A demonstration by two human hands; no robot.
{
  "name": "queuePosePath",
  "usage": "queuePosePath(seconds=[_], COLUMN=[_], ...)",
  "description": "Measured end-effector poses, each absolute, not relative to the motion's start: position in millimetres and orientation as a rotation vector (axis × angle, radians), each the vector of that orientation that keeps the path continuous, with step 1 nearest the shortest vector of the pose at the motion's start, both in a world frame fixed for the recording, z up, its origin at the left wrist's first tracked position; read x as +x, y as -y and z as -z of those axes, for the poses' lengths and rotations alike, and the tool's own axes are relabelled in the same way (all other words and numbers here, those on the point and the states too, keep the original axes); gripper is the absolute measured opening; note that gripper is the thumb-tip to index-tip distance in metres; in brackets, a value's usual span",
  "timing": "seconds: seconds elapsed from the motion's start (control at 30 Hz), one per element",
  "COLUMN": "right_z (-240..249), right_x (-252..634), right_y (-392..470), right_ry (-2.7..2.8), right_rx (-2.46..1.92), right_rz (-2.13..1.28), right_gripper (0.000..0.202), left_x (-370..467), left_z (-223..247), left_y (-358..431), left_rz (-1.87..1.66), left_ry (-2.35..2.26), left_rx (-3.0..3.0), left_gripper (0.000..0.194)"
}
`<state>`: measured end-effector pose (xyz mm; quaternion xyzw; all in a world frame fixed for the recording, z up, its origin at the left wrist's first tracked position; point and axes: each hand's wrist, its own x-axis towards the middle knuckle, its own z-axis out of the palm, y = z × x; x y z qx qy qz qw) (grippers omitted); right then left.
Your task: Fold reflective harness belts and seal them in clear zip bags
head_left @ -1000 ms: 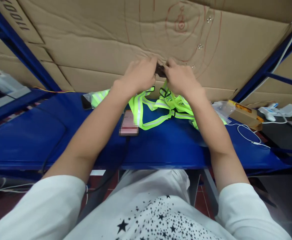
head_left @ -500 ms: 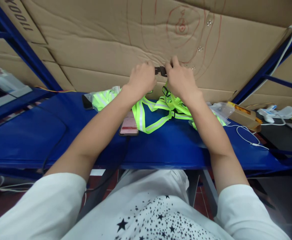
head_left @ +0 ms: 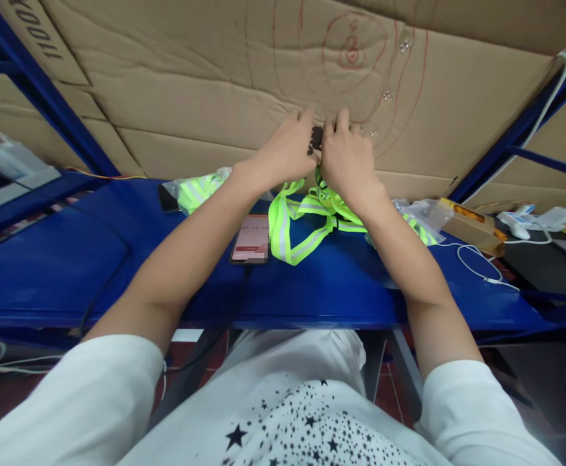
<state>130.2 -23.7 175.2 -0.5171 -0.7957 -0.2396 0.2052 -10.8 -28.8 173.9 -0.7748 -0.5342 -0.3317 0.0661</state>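
A black plastic buckle [head_left: 316,137] is held up between my hands, in front of the cardboard. My left hand [head_left: 285,147] has its thumb and fingers closed around the buckle's left side. From the right, my right hand [head_left: 348,154] grips the other end with bent fingers, which partly hide it. Below hangs a neon yellow-green reflective strap harness [head_left: 306,249] with silver stripes. Part of its webbing rests in a loop on the blue table [head_left: 331,291], and the rest is bunched under my right wrist.
A phone [head_left: 251,241] with a lit screen lies left of the straps, a cable at its lower end. Bagged reflective straps [head_left: 198,193] lie at the left, and another plastic bag [head_left: 421,220] at the right beside an open cardboard box [head_left: 474,228]. Cardboard sheeting [head_left: 190,110] rises behind.
My left hand has moved right, closer to my right hand, and its fingers now reach over the buckle. The hanging strap loop has shifted slightly right, uncovering more of the phone.
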Motion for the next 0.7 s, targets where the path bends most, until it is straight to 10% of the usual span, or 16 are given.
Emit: queuePosePath(seconds=[0.43,0.7], right_z=[-199.9,-213.0], right_x=[165.8,190.6], right_y=[16.7,12.6], right_ry=[2.435,2.218], right_rx=[-1.161,-0.541], right_rz=[0.282,-0.08], right_gripper=[0.077,0.043], left_x=[-36.0,-48.4], left_z=[-195.6,-192.6], left_y=[53.0,42.8], left_rz=[1.065,1.532], left_ry=[1.452,1.206], left_rx=[-2.751,-2.858], left_gripper=[0.105,0.108])
